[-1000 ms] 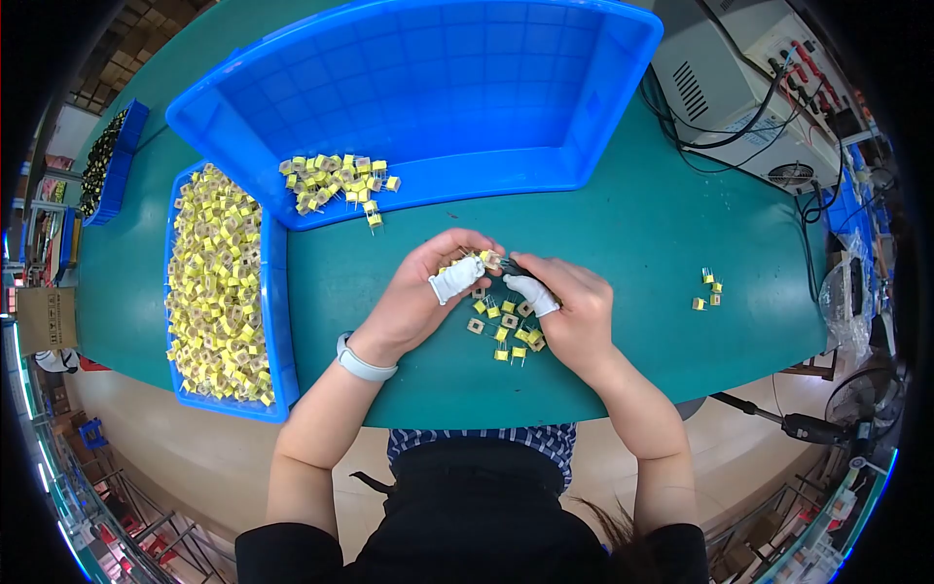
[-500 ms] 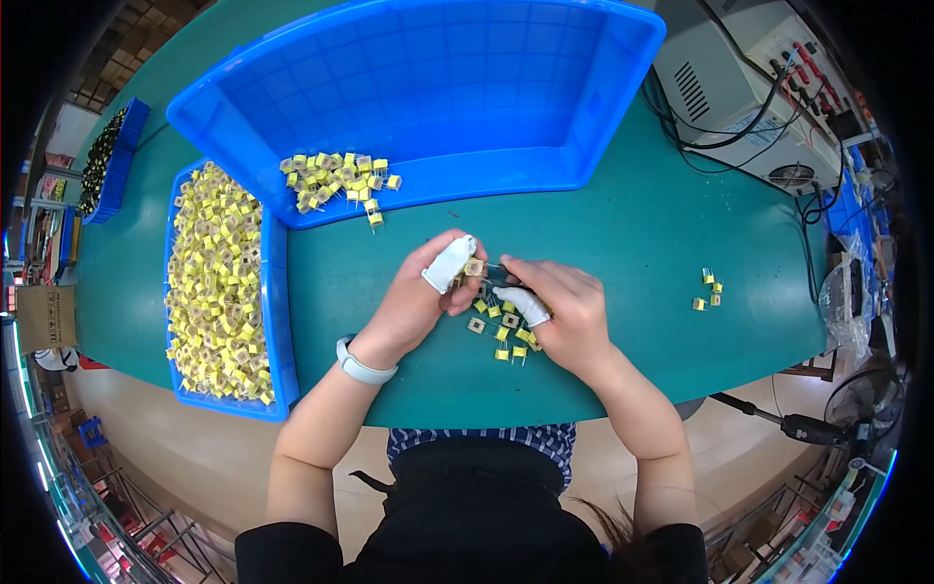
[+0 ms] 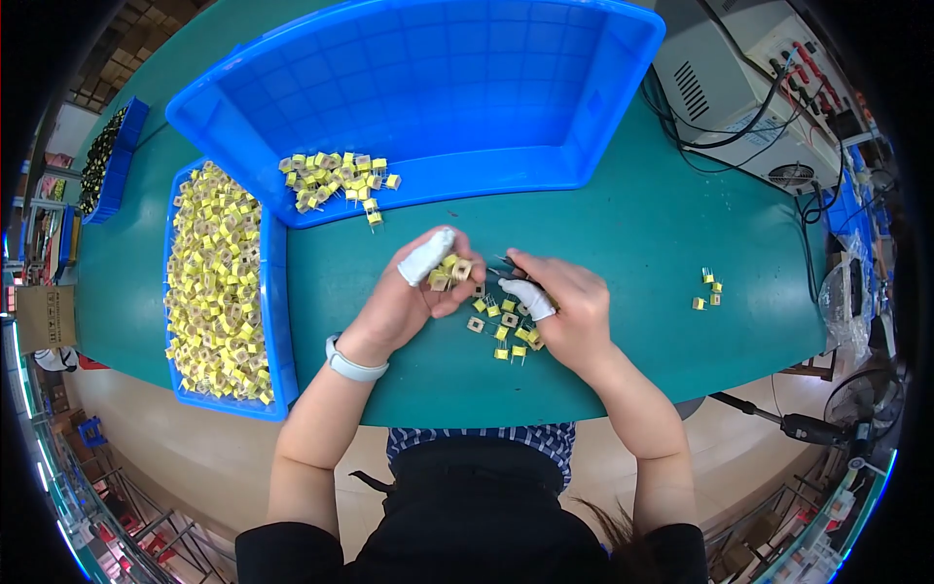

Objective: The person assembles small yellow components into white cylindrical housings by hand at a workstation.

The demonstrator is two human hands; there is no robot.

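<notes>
My left hand (image 3: 391, 290), its thumb in a white finger cover, is curled round several small yellow transformers (image 3: 447, 274) with square tan tops. To its right, my right hand (image 3: 576, 300), also with a white thumb cover, grips dark tweezers (image 3: 499, 273). The tweezer tips point toward the left hand but stand a little apart from the parts there. On the green table just below both hands lies a loose group of the same transformers (image 3: 503, 320), some with thin pins showing. My right hand hides part of that group.
A blue bin (image 3: 283, 321) full of transformers stands at left. Behind my hands, a large blue crate (image 3: 467, 170) lies tipped, with more at its left corner. A few transformers (image 3: 716, 288) sit to the right. A grey machine (image 3: 720, 92) with cables is at the back right.
My left hand has moved slightly left, away from the tweezers, and its fingers have opened enough to show several transformers. The right hand has barely shifted.
</notes>
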